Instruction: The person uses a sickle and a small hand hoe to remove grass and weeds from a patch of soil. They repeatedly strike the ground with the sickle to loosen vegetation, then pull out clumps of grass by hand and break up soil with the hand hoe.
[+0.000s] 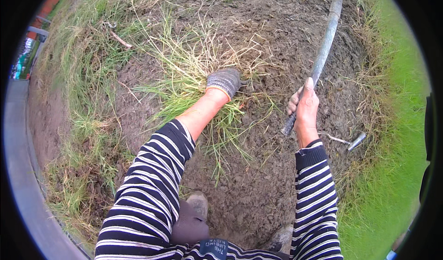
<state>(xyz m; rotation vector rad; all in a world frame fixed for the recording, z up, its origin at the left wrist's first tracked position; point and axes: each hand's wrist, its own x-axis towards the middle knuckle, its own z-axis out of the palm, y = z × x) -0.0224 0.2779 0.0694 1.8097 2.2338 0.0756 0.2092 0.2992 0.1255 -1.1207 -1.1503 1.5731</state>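
Observation:
My left hand [224, 82], in a dark knitted work glove with an orange cuff edge, reaches down into a clump of grass [183, 66] on the bare soil; its fingers are mostly hidden, and whether they grip the grass does not show. The clump has dry, pale stems above the hand and green blades to the left and below it. My right hand [304, 102], without a glove, is closed around a long, worn tool handle [327, 40] near its lower end. The handle runs up past the top rim, so the tool's head is out of view.
A small tool with a thin metal shank and short cross handle [356, 141] lies right of my right hand. A twig [120, 40] lies among weeds at the upper left. Green grass [391, 149] borders the soil on the right; pavement [20, 142] curves along the left. My shoe [199, 204] stands below.

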